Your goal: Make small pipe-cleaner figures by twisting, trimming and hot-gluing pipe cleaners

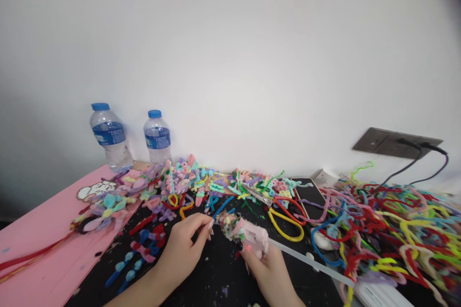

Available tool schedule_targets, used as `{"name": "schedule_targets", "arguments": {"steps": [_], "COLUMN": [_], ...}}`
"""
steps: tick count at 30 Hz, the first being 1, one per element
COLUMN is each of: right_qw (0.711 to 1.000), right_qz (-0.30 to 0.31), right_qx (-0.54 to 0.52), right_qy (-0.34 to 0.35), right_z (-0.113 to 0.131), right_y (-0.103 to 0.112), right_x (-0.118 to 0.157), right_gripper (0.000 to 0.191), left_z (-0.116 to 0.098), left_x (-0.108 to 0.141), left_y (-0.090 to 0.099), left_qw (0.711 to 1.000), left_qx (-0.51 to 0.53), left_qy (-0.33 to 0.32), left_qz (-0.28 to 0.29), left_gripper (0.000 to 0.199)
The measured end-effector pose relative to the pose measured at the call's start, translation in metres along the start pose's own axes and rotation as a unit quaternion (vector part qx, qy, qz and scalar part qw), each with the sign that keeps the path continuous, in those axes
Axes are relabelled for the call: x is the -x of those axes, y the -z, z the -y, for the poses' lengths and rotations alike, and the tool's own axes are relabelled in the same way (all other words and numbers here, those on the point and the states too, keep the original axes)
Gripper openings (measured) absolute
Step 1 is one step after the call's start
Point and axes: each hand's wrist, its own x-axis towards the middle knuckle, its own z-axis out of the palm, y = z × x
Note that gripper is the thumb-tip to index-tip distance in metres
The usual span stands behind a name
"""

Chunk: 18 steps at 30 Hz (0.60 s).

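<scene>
My right hand (264,264) is wrapped round a pale pink glue gun (254,236), where a small red light shows. A long whitish glue stick (306,260) runs out of its back to the lower right. Fuzzy scraps cover the gun's front end, which points left toward my left hand (192,237). The thumb and index finger of my left hand are pinched together beside that end; whatever lies between them is too small to make out. Blue, red and pink pipe-cleaner pieces (144,244) rest left of my left wrist.
Scissors with red and yellow handles (288,225) and a phone (309,199) lie behind my right hand. Tangled pipe cleaners (389,230) cover the right side. Two water bottles (157,139) stand by the wall, left of small fuzzy shapes (180,177). Pink board (43,230) lies left.
</scene>
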Motion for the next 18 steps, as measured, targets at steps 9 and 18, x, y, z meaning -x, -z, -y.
{"name": "schedule_targets", "arguments": {"steps": [9, 18], "right_qw": [0.998, 0.988], "right_qz": [-0.034, -0.128], "right_qx": [-0.002, 0.086], "right_qy": [-0.044, -0.003], "right_z": [-0.004, 0.006], "right_y": [0.0, 0.021], "right_x": [-0.003, -0.013], "right_gripper": [0.034, 0.032], "left_z": [0.001, 0.002], "left_x": [0.001, -0.003], "left_y": [0.0, 0.002], "left_qw": [1.0, 0.995], "left_qx": [0.004, 0.081], "left_qy": [-0.004, 0.057], "left_qz": [0.007, -0.003], "left_gripper": [0.021, 0.021]}}
